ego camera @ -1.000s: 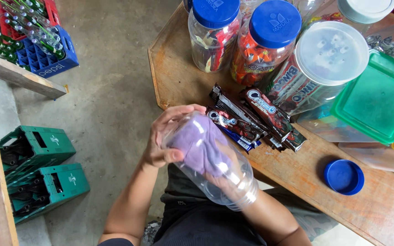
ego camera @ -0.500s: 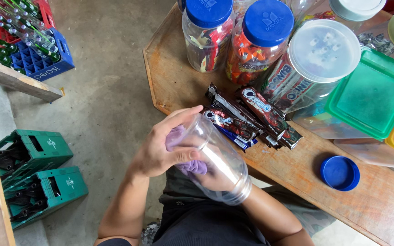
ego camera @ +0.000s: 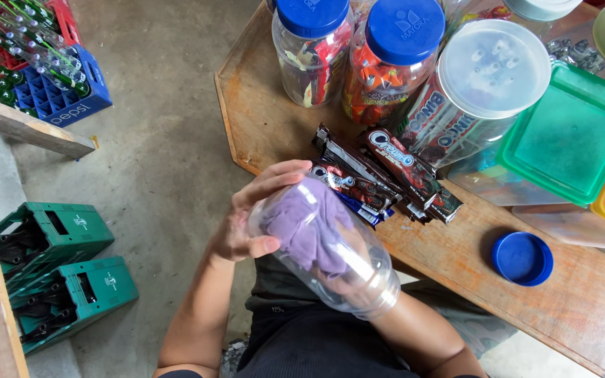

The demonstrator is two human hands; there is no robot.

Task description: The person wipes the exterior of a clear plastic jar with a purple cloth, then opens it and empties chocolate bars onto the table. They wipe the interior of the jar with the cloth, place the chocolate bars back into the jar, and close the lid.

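Clear plastic forms the jar (ego camera: 330, 252) held over the person's lap, lying tilted with its open mouth toward the body and its closed base toward the wooden table (ego camera: 274, 133). The left hand (ego camera: 250, 217) is curled round the base end from outside, thumb and fingers closed on the wall. The right hand (ego camera: 348, 276) is thrust in through the mouth; it is seen only through the plastic, seemingly closed on a purple cloth (ego camera: 306, 224) bunched against the inner wall. Just beyond the jar, dark biscuit packets (ego camera: 386, 175) lie in a loose heap at the table edge. A blue lid (ego camera: 522, 258) rests alone on the boards to the right. Farther back stand two blue-capped jars (ego camera: 358, 56) of sweets, a white-lidded tub (ego camera: 484, 84) and a green-lidded box (ego camera: 572, 133). On the concrete floor at left sit green crates (ego camera: 57, 266) and a blue bottle crate (ego camera: 50, 77).
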